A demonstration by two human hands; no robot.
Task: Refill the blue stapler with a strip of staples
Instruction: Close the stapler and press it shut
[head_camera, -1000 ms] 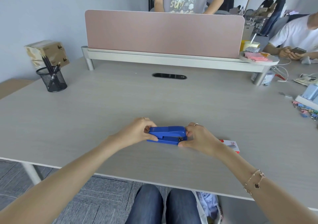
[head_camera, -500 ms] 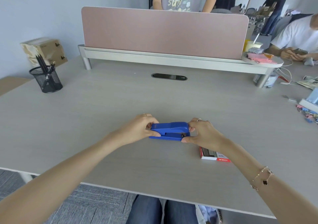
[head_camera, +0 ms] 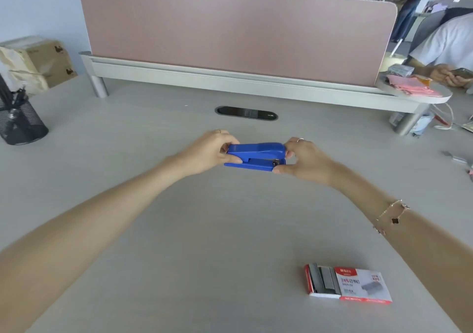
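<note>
The blue stapler (head_camera: 256, 155) lies lengthwise across the middle of the grey desk, its top closed. My left hand (head_camera: 208, 150) grips its left end between thumb and fingers. At the other end my right hand (head_camera: 305, 158) pinches the front, where a metal tip shows. A red-and-white staple box (head_camera: 349, 284) lies near the front right of the desk, slid partly open with grey staple strips showing at its left side. It is well apart from both hands.
A pink divider screen (head_camera: 238, 28) on a grey rail crosses the back of the desk (head_camera: 179, 230). A black mesh pen cup (head_camera: 19, 122) and cardboard boxes (head_camera: 38, 61) stand at far left. People sit and stand behind and to the right.
Both hands have carried the stapler farther from me across the desk. The staple box, earlier half hidden under my right wrist, now lies in full view near the front edge.
</note>
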